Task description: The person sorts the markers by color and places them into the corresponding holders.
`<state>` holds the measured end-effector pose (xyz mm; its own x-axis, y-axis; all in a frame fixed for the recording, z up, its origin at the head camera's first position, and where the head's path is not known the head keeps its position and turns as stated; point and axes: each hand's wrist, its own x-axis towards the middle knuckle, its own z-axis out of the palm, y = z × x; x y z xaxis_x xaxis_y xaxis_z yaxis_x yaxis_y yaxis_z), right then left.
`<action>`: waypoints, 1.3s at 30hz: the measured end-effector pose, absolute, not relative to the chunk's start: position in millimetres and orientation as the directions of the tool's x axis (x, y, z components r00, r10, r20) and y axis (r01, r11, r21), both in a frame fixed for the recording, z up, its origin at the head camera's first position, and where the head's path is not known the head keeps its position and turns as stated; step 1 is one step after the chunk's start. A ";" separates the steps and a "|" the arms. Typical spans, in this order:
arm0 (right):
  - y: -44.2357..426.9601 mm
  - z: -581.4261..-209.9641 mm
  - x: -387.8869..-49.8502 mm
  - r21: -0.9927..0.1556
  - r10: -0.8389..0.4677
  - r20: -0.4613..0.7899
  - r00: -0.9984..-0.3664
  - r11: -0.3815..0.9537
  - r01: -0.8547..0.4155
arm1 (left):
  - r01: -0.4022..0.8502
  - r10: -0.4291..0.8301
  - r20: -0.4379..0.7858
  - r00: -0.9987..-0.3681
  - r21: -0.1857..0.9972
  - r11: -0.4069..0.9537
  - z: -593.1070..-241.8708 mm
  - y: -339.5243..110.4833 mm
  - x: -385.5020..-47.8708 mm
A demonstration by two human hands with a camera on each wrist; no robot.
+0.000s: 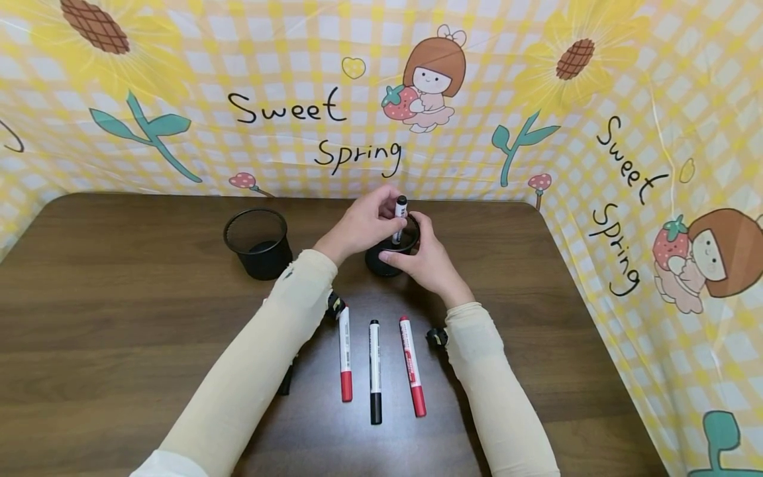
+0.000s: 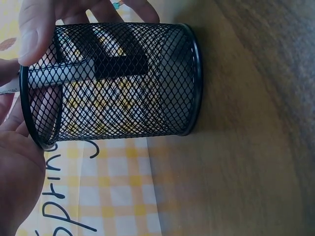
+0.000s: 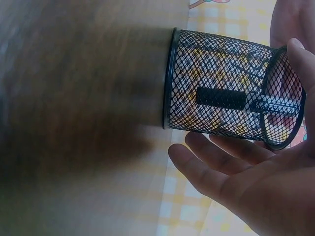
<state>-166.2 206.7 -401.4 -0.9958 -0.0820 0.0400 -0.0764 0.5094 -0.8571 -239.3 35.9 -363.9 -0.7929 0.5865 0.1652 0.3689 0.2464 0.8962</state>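
A black mesh pen holder (image 1: pixel 381 265) stands at the far middle of the table. My left hand (image 1: pixel 362 224) pinches a white marker with a black cap (image 1: pixel 401 211) upright over it. The marker's lower part is inside the holder, and its black cap end (image 2: pixel 120 67) shows through the mesh in the left wrist view, clear of the base. With thumb and fingers around the rim, my right hand (image 1: pixel 434 260) holds the pen holder; in the right wrist view its lower fingers (image 3: pixel 206 169) lie along the mesh wall.
Another black mesh pen holder (image 1: pixel 265 260) stands to the left. Nearer me lie a red marker (image 1: pixel 345 351), a black marker (image 1: pixel 375 371) and a second red marker (image 1: pixel 412 368). A dark object (image 1: pixel 287 381) is partly hidden by the left sleeve. A patterned cloth (image 1: pixel 286 59) borders the table.
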 end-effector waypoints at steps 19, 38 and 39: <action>205.6 -401.1 -165.1 -0.859 -0.089 0.033 -0.995 0.506 -0.074 | 0.395 0.559 0.181 -0.809 0.872 0.289 -363.7 36.1 -234.8; 204.6 -402.4 -167.3 -0.883 -0.091 0.055 -0.994 0.460 -0.091 | 0.468 0.528 0.265 -0.807 0.832 0.298 -330.7 5.1 -232.1; 204.9 -402.7 -167.3 -0.884 -0.091 0.054 -0.994 0.459 -0.090 | 0.486 0.531 0.287 -0.798 0.827 0.283 -324.3 -0.8 -229.4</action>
<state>-167.3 204.9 -402.7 -0.9944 -0.0907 0.0544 -0.0902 0.4588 -0.8839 -229.4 -0.8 -324.3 -0.7977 0.5306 0.2867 0.4858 0.2834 0.8268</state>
